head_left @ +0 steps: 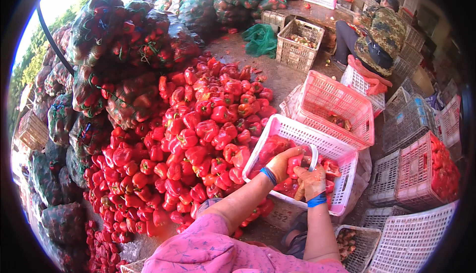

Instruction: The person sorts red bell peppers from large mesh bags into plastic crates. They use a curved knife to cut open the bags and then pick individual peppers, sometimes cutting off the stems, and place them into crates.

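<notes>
Both my hands, in orange-tan gloves tied with blue bands at the wrists, are over a white plastic crate. My left hand is closed around a red bell pepper. Close beside it, my right hand is closed on a white curved band, whose lower end meets the fingers; its full shape is hidden. Red pepper pieces lie in the crate below. To the left spreads a large heap of whole red bell peppers.
A pink crate with scraps stands just beyond. Stacked net sacks of peppers rise at the left. At the right are a filled red-pepper crate and a white crate. A person in camouflage sits at the far right.
</notes>
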`<state>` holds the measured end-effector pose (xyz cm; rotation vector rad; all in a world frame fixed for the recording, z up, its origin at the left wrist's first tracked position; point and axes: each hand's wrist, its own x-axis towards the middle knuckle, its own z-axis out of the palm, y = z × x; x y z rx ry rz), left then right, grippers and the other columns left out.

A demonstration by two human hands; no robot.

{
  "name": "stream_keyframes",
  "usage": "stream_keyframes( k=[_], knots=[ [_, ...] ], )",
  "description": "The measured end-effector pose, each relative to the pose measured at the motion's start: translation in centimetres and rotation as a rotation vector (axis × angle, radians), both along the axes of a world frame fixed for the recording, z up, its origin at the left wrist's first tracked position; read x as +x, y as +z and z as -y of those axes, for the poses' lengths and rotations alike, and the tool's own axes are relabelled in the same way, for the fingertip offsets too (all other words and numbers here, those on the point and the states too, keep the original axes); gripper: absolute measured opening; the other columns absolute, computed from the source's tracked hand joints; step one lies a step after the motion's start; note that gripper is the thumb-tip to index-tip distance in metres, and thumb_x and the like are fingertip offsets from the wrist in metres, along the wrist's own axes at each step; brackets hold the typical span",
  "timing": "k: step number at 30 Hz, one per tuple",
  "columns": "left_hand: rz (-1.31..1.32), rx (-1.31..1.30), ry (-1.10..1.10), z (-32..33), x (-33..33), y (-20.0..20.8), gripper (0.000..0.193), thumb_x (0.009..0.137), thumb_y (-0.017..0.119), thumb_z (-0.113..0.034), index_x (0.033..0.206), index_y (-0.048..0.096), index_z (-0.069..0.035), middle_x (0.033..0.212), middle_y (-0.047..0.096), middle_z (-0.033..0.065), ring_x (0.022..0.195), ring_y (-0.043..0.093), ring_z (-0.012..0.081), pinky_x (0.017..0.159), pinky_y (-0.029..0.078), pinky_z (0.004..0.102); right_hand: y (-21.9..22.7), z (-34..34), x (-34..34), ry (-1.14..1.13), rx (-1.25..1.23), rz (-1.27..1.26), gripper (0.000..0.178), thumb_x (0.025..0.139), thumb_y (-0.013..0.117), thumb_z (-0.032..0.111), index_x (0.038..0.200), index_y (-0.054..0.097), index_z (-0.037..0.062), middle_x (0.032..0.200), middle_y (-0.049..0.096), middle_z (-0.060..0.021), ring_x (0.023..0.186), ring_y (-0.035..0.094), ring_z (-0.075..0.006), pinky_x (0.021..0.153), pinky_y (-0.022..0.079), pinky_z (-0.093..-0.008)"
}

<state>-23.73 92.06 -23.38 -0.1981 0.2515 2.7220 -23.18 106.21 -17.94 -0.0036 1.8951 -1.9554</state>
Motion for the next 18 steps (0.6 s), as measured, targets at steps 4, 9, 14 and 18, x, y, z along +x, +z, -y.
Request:
stream_keyframes(
  k=[4,9,14,18],
  knots=[
    [-0.082,-0.067,0.009,1.0,-0.2,-0.5,0.029,0.096,0.059,-0.02,0.115,0.062,0.001,0.106,0.07,0.0162,0.096,0.068,0.0287,0.09,0.054,0.0422,0.2,-0.9,0.5,0.078,-0.093,0.117,0.018,0.08,0.071,0.013,0.095,0.064,0.0056,0.07,0.061,-0.0016,0.051,0.052,-0.0108,0.045,0.041,-0.0253],
    [-0.112,-0.22,0.075,0.4,-0.4,0.1,0.027,0.094,0.06,-0.016,0.116,0.061,0.001,0.107,0.069,0.0135,0.098,0.067,0.026,0.088,0.054,0.0376,1.4,-0.8,0.9,0.13,-0.166,0.201,0.015,0.076,0.069,0.012,0.088,0.063,0.0059,0.067,0.06,-0.0027,0.051,0.054,-0.0133,0.046,0.043,-0.0264],
    [-0.148,-0.219,0.078,0.8,-0.6,-0.8,0.028,0.091,0.062,-0.014,0.116,0.061,-0.001,0.102,0.068,0.0106,0.095,0.066,0.0252,0.088,0.054,0.0371,0.5,-0.4,0.7,0.16,-0.095,-0.166,0.012,0.073,0.069,0.011,0.083,0.064,0.0077,0.066,0.059,-0.0019,0.055,0.055,-0.013,0.05,0.044,-0.027],
    [-0.078,-0.485,0.286,-0.3,0.3,0.4,0.03,0.087,0.061,-0.011,0.114,0.061,0.002,0.11,0.067,0.0153,0.102,0.066,0.0268,0.087,0.054,0.0388,-1.2,-0.7,0.5,0.115,-0.101,-0.105,0.01,0.076,0.069,0.006,0.079,0.061,0.0104,0.067,0.056,0.0032,0.056,0.051,-0.009,0.049,0.038,-0.027]
  ],
)
